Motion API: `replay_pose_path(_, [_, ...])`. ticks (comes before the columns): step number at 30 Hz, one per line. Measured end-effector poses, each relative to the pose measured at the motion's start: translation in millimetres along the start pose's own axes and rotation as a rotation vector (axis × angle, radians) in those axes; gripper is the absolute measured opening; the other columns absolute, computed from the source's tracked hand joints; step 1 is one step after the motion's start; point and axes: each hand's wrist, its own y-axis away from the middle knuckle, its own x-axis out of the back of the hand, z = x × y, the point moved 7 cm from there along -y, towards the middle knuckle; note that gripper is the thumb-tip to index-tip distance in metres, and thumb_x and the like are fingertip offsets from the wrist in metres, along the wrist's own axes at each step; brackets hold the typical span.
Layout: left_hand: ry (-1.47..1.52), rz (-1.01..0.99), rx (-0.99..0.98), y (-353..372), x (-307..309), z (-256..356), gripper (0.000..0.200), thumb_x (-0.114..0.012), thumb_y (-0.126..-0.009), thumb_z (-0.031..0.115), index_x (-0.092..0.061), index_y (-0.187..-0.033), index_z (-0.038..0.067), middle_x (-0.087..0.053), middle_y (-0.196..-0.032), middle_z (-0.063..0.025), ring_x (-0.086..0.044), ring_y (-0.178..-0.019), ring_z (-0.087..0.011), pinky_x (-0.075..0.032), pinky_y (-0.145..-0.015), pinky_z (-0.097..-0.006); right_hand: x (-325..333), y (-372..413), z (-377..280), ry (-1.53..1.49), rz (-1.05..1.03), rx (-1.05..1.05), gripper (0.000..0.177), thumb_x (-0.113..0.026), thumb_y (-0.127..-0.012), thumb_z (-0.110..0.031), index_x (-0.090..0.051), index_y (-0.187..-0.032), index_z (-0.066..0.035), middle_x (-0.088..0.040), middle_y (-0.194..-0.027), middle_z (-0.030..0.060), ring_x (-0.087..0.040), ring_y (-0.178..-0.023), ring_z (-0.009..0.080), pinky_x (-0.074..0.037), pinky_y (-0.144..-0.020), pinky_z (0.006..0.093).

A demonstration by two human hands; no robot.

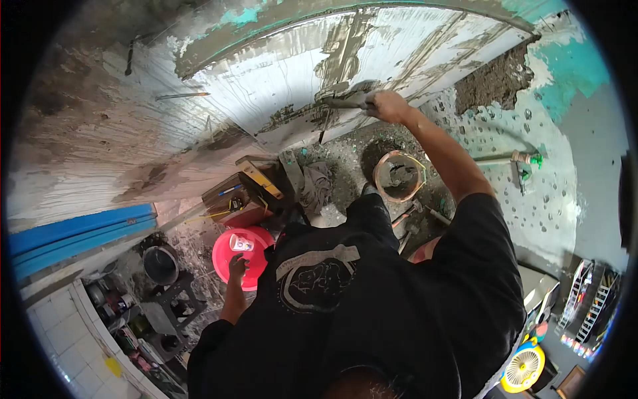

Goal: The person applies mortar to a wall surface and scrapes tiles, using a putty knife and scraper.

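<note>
My right hand [389, 108] is closed around a trowel [345, 104], its blade lying along the wet grey mortar on the wall. The wall panel [286, 63] is whitish, with brown streaks and mortar smears. Low on the left, my left hand [237, 267] hangs over the near part of a pink basin [222, 256], fingers somewhat apart and apparently holding nothing. A white printed cup [242, 243] is in the basin, just beyond the fingers. At my feet stands a round bucket [400, 198] with an orange-brown rim, partly filled with grey material.
A yellow spirit level [260, 179] leans beside a brown box [240, 207]. Tools with handles [407, 215] lie right of my feet. A tap [526, 159] juts from the pitted right wall. To the left are a black bucket [160, 265], a dark plastic stool [178, 307] and blue panel [80, 241].
</note>
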Motion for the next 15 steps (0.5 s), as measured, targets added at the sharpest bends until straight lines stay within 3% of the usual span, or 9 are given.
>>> replay_pose_path(3, [0.061,0.034,0.051,6.9,-15.0,-20.4,0.038,-0.045,-0.075,0.008,-0.044,-0.113,0.009,-0.06,-0.076,-0.0079,-0.051,-0.048,-0.014,-0.031,-0.034,-0.0229,21.3,-24.0,13.1,0.186,0.245,0.036,0.03,-0.054,-0.076,-0.039,-0.058,-0.085,-0.011,-0.059,-0.076,0.0105,-0.057,-0.071,0.0283,-0.044,-0.062,0.0387])
replay_pose_path(6, [0.352,-0.074,-0.013,1.0,-34.5,-47.8,0.037,-0.044,-0.075,0.006,-0.045,-0.112,0.009,-0.06,-0.076,-0.0074,-0.051,-0.048,-0.0135,-0.032,-0.036,-0.0224,18.0,-24.9,27.4,0.174,0.304,-0.036,0.03,-0.053,-0.076,-0.041,-0.059,-0.084,-0.013,-0.06,-0.078,0.0096,-0.057,-0.077,0.0261,-0.046,-0.065,0.037])
replay_pose_path(7, [0.3,-0.073,-0.038,-4.4,-41.7,-54.1,0.037,-0.044,-0.075,0.005,-0.045,-0.112,0.009,-0.06,-0.076,-0.0074,-0.051,-0.048,-0.0134,-0.032,-0.036,-0.0225,17.5,-23.3,33.6,0.158,0.319,-0.055,0.03,-0.051,-0.076,-0.041,-0.059,-0.085,-0.013,-0.061,-0.08,0.0095,-0.057,-0.081,0.0254,-0.046,-0.067,0.0366])
replay_pose_path(8, [0.242,-0.073,-0.057,-2.6,-47.1,-57.5,0.036,-0.043,-0.075,0.005,-0.045,-0.111,0.009,-0.06,-0.075,-0.0074,-0.052,-0.048,-0.0133,-0.033,-0.037,-0.0226,21.5,-16.6,35.9,0.154,0.419,-0.022,0.031,-0.055,-0.074,-0.042,-0.06,-0.079,-0.012,-0.059,-0.068,0.0097,-0.057,-0.068,0.0272,-0.046,-0.058,0.0366])
replay_pose_path(11, [0.298,-0.1,-0.028,1.2,-51.4,-69.8,0.036,-0.042,-0.075,0.002,-0.046,-0.11,0.009,-0.06,-0.075,-0.0077,-0.052,-0.049,-0.0139,-0.034,-0.038,-0.0236,6.3,-11.7,57.3,0.131,0.283,-0.189,0.032,-0.055,-0.074,-0.043,-0.06,-0.079,-0.011,-0.059,-0.067,0.0104,-0.058,-0.066,0.027,-0.045,-0.057,0.0372])
replay_pose_path(12, [0.332,-0.093,0.008,-5.4,-49.2,-77.3,0.036,-0.042,-0.075,0.002,-0.046,-0.11,0.009,-0.06,-0.075,-0.0079,-0.053,-0.05,-0.0139,-0.035,-0.039,-0.0238,4.7,-10.0,61.9,0.11,0.313,-0.153,0.034,-0.054,-0.075,-0.044,-0.06,-0.082,-0.011,-0.059,-0.068,0.0103,-0.058,-0.064,0.0281,-0.045,-0.057,0.0379])
replay_pose_path(14, [0.503,-0.167,-0.213,-20.2,-39.5,-73.3,0.035,-0.043,-0.077,0.002,-0.046,-0.111,0.009,-0.06,-0.075,-0.0086,-0.052,-0.048,-0.0141,-0.035,-0.036,-0.0235,2.0,5.9,66.0,0.068,0.353,-0.205,0.034,-0.055,-0.074,-0.044,-0.061,-0.085,-0.012,-0.06,-0.069,0.0099,-0.057,-0.065,0.0283,-0.045,-0.057,0.0378])
replay_pose_path(15, [0.483,-0.178,-0.075,-27.3,-27.9,-74.6,0.035,-0.044,-0.077,0.003,-0.046,-0.111,0.01,-0.059,-0.075,-0.0087,-0.051,-0.047,-0.0141,-0.034,-0.035,-0.0231,4.0,16.6,65.2,0.05,0.375,-0.231,0.035,-0.055,-0.074,-0.044,-0.061,-0.086,-0.012,-0.06,-0.07,0.0097,-0.057,-0.065,0.0284,-0.045,-0.058,0.0377])
